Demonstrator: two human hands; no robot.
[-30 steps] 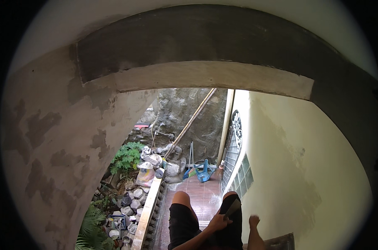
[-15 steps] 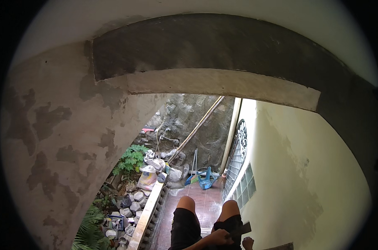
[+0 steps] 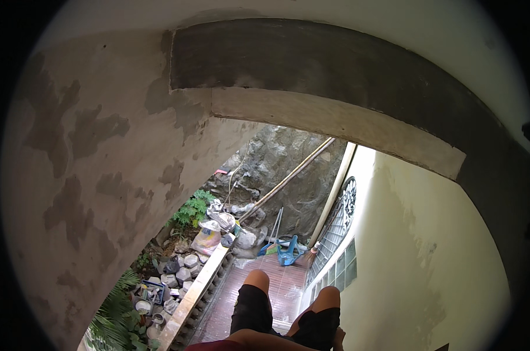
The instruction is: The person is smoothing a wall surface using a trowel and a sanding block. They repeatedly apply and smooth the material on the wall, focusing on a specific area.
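Note:
My black-shorted thighs and bare knees [image 3: 257, 281] are below me above a red tiled walkway [image 3: 253, 308]. A bare forearm with a red sleeve beside it crosses the bottom edge, apparently my left; my left hand is out of sight. A small bit of my right hand [image 3: 338, 340] shows beside my right thigh, its fingers mostly hidden. The blade tool seen earlier is not visible. Overhead are a dark plastered band [image 3: 317, 55] and a lighter strip [image 3: 341, 120]; patchy plaster [image 3: 95, 199] covers the left surface.
Left of the walkway run a ledge [image 3: 196, 289], rubble [image 3: 183, 275] and plants [image 3: 192, 207]. Bamboo poles [image 3: 285, 178] lean on rock, near a blue plastic object [image 3: 289, 253]. A grille [image 3: 332, 225] and cream wall [image 3: 420, 245] stand right; a dark edge shows bottom right.
The view has tilted, with the overhead band shifted rightward. My left hand and the blade it held have dropped out of sight, and my right hand is less visible.

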